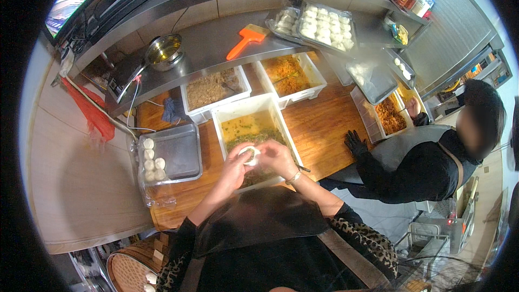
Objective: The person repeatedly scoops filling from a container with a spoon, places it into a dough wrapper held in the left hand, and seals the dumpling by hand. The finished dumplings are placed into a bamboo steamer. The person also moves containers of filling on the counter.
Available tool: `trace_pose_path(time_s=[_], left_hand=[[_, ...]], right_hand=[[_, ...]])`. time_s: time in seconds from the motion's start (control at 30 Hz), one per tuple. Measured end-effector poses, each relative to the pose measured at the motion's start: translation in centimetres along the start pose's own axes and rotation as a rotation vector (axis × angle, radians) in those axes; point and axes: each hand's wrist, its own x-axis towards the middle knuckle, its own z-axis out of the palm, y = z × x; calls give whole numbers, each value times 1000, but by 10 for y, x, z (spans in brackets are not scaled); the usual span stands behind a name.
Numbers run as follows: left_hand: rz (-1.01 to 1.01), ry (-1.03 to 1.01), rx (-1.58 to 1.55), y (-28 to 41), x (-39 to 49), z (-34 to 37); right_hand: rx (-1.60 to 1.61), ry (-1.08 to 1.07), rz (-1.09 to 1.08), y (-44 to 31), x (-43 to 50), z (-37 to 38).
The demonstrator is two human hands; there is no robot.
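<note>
A round dough wrapper with green filling at its middle, a filled bun [252, 159], rests in my left hand [234, 166]. The thumb lies over its inner side. My right hand [279, 156] has its fingertips at the right edge of the dough, seemingly pinching it. Both hands are above a white plastic tub [288, 140] of chopped green filling [259, 131] in yellowish liquid. A dark utensil handle [303, 168] sticks out past the tub's right rim, beside my right wrist.
Left of the tub, a metal tray [180, 150] holds several buns. Behind stand tubs of minced filling [211, 89] and shredded orange filling [288, 77]. An orange-handled scraper [243, 42] and a saucepan [164, 52] lie on the steel shelf. A co-worker [421, 166] works at the right.
</note>
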Motion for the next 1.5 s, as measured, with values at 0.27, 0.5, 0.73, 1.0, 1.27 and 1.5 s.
trace_pose_path(time_s=[0.27,0.5,0.73,1.0,1.27,1.5], left_hand=[[77,-69,-57,13,-6,6],[79,-16,-41,1,-2,7],[52,71,166,-5,2,1],[82,-63,9,13,-8,9],[113,1,-21,-5,-1,7],[99,-8,91,1,-3,5]], right_hand=[[253,-34,92,4,0,-4],[181,-1,94,-6,0,3],[-386,77,-335,-5,-1,3],[225,4,79,4,1,-2],[12,45,-71,-1,-1,6],[-235,115,-251,2,-2,7]])
